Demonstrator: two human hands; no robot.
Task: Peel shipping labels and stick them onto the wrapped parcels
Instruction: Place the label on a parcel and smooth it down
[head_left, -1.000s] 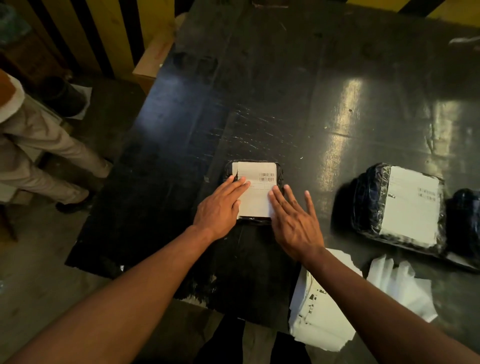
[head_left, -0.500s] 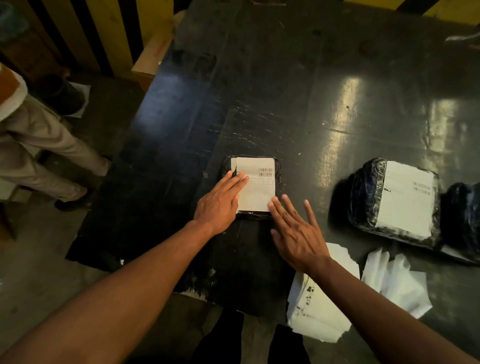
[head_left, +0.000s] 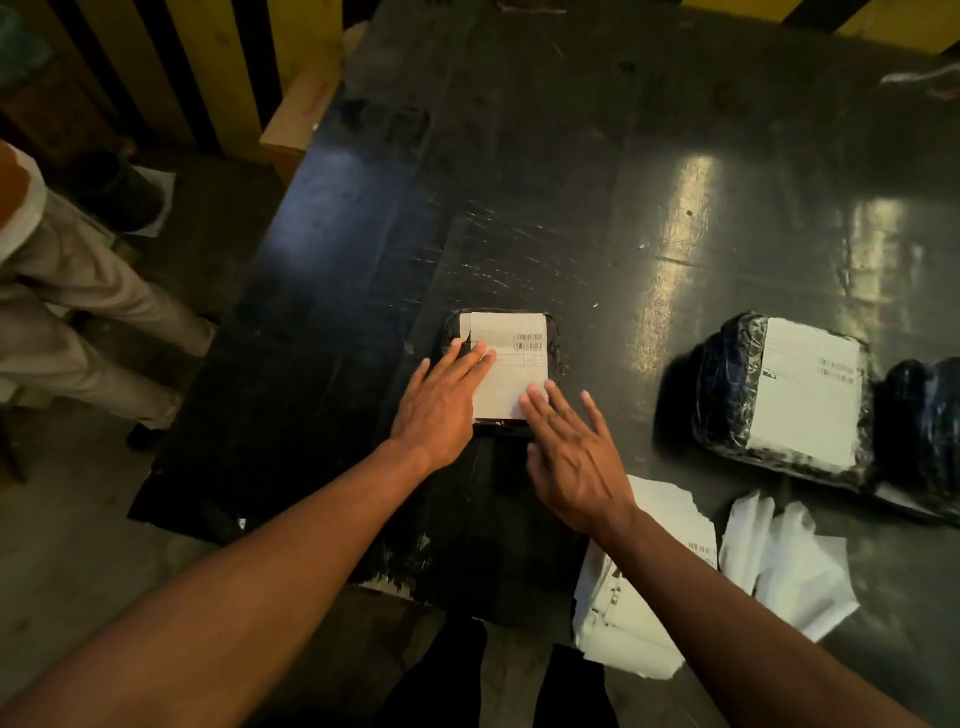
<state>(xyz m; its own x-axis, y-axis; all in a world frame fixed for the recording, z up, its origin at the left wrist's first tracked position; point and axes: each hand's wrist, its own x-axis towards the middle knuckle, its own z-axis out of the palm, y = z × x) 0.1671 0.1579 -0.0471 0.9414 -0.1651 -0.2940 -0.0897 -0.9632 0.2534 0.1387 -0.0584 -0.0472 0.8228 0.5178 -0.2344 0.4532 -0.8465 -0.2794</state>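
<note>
We press our flat left hand (head_left: 441, 410) and right hand (head_left: 574, 460), fingers straight, on the label (head_left: 511, 364) covering the parcel (head_left: 555, 343).

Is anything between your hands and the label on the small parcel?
Nothing visible. The left hand lies flat on the label on the small parcel; the right hand has its fingertips at the label's near corner.
</note>
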